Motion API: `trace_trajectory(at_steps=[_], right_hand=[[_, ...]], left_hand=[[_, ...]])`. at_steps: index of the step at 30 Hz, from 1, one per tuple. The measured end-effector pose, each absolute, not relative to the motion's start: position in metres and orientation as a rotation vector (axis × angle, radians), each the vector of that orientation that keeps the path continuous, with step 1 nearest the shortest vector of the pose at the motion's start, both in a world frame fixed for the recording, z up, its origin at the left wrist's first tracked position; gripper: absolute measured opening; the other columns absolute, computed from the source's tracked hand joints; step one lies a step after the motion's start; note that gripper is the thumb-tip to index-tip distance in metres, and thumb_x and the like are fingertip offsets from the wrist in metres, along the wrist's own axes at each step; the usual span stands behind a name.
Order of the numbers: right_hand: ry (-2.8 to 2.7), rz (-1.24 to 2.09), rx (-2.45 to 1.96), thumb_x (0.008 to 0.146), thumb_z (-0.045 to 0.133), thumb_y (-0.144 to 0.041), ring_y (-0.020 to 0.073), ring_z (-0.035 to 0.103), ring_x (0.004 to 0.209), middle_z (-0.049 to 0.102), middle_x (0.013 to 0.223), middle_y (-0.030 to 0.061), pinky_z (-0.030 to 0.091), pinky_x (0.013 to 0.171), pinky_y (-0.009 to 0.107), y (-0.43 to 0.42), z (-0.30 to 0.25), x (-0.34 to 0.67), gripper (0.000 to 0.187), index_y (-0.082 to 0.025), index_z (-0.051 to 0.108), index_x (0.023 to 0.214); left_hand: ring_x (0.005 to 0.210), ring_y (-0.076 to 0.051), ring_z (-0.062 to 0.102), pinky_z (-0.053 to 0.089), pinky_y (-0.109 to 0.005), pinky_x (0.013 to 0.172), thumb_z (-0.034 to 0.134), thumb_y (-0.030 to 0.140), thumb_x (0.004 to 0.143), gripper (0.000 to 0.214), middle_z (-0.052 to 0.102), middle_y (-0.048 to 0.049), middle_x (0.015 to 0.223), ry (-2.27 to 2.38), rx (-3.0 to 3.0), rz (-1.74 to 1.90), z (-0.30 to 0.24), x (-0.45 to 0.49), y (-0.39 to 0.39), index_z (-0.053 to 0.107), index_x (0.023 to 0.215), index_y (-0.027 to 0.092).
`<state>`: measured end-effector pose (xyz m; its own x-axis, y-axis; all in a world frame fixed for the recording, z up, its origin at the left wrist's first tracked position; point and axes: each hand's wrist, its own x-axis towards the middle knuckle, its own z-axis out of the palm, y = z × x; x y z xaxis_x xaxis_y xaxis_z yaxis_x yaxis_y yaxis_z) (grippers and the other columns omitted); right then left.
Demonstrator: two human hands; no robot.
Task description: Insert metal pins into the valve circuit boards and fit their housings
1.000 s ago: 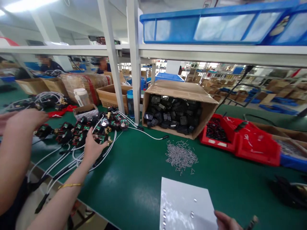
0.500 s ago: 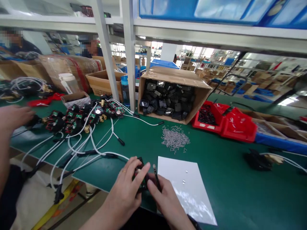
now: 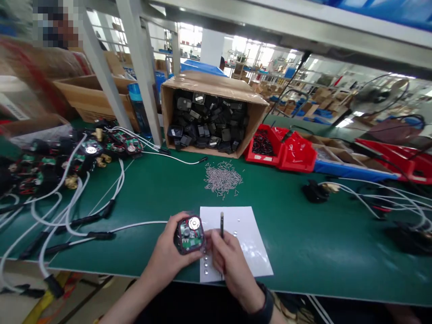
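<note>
My left hand (image 3: 167, 256) is closed around a small black module with a green circuit board and a round silver part (image 3: 189, 233), held face up over the near table edge; a white cable (image 3: 135, 226) trails from it to the left. My right hand (image 3: 229, 263) is closed on a thin dark tool (image 3: 222, 224) that stands upright beside the module. Both hands rest over a white sheet (image 3: 248, 243) carrying a few tiny silver beads (image 3: 205, 266).
A heap of small metal pins (image 3: 222, 177) lies behind the sheet. An open cardboard box of black parts (image 3: 209, 120) lies on its side, with red bins (image 3: 280, 150) to its right. Wired modules (image 3: 67, 157) pile at the left. Shelf posts (image 3: 143, 67) rise behind.
My left hand pulled one module from the left pile to the white sheet, then turned it board-side up. The right hand joined it with the tool. The view swung right and down.
</note>
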<state>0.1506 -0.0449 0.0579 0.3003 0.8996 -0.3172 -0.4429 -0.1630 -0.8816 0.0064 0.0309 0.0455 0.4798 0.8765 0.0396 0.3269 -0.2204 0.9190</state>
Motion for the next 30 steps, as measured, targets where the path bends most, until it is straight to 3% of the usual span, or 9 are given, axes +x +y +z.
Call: trace_trajectory(at_steps=[3, 4, 6, 9, 13, 18, 30], right_hand=[[-0.447, 1.035, -1.155, 0.080, 0.057, -0.050, 0.0109, 0.049, 0.061, 0.054, 0.063, 0.0016, 0.042, 0.057, 0.020, -0.060, 0.066, 0.178, 0.041, -0.015, 0.062, 0.058], [-0.397, 0.974, -1.139, 0.080, 0.058, -0.049, 0.0116, 0.050, 0.066, 0.055, 0.066, 0.0017, 0.043, 0.062, 0.020, -0.066, 0.068, 0.187, 0.040, -0.016, 0.061, 0.058], [-0.276, 0.934, -1.129, 0.077, 0.062, -0.048, 0.0095, 0.045, 0.056, 0.054, 0.063, -0.0009, 0.042, 0.053, 0.019, -0.077, 0.069, 0.200, 0.035, -0.017, 0.061, 0.062], [-0.169, 1.019, -1.137, 0.077, 0.058, -0.056, 0.0085, 0.043, 0.045, 0.056, 0.056, -0.0014, 0.036, 0.041, 0.018, -0.085, 0.063, 0.201, 0.039, -0.017, 0.059, 0.073], [-0.281, 1.112, -1.219, 0.071, 0.068, -0.052, 0.0126, 0.057, 0.053, 0.066, 0.063, 0.0044, 0.046, 0.050, 0.022, -0.075, 0.048, 0.176, 0.039, -0.017, 0.053, 0.079], [-0.477, 0.956, -1.422, 0.070, 0.070, -0.043, 0.0142, 0.060, 0.052, 0.066, 0.061, 0.0028, 0.049, 0.051, 0.025, -0.060, 0.030, 0.156, 0.032, -0.016, 0.053, 0.072], [-0.590, 0.820, -1.563, 0.080, 0.058, -0.045, 0.0182, 0.065, 0.062, 0.067, 0.069, 0.0057, 0.054, 0.060, 0.030, -0.062, 0.028, 0.155, 0.030, -0.015, 0.058, 0.076]], left_hand=[[0.093, -0.027, 0.060, 0.050, -0.037, 0.080, 0.077, 0.040, 0.053, 0.073, 0.058, -0.0070, 0.108, 1.024, 1.537, 0.692, 0.046, -0.005, 0.036, 0.041, 0.114, 0.023], [0.089, -0.027, 0.060, 0.052, -0.035, 0.074, 0.075, 0.045, 0.053, 0.074, 0.059, -0.0068, 0.106, 0.997, 1.453, 0.680, 0.045, -0.010, 0.038, 0.041, 0.115, 0.023], [0.089, -0.028, 0.060, 0.052, -0.034, 0.069, 0.068, 0.055, 0.055, 0.072, 0.060, -0.0073, 0.105, 0.924, 1.310, 0.628, 0.045, -0.018, 0.041, 0.044, 0.116, 0.023], [0.096, -0.028, 0.057, 0.050, -0.035, 0.078, 0.061, 0.053, 0.062, 0.059, 0.061, -0.0072, 0.105, 0.808, 1.291, 0.446, 0.053, -0.022, 0.042, 0.051, 0.111, 0.022], [0.091, -0.023, 0.056, 0.048, -0.031, 0.080, 0.067, 0.033, 0.059, 0.036, 0.059, -0.0019, 0.100, 0.572, 1.652, 0.114, 0.072, -0.013, 0.037, 0.059, 0.092, 0.023], [0.123, -0.028, 0.041, 0.034, -0.038, 0.102, 0.073, 0.028, 0.056, 0.056, 0.039, -0.0025, 0.140, 0.513, 1.897, 0.009, 0.078, -0.008, 0.032, 0.057, 0.109, 0.028], [0.127, -0.029, 0.039, 0.032, -0.045, 0.104, 0.068, 0.021, 0.059, 0.057, 0.037, -0.0019, 0.142, 0.553, 1.920, 0.022, 0.069, -0.009, 0.031, 0.056, 0.114, 0.030]])
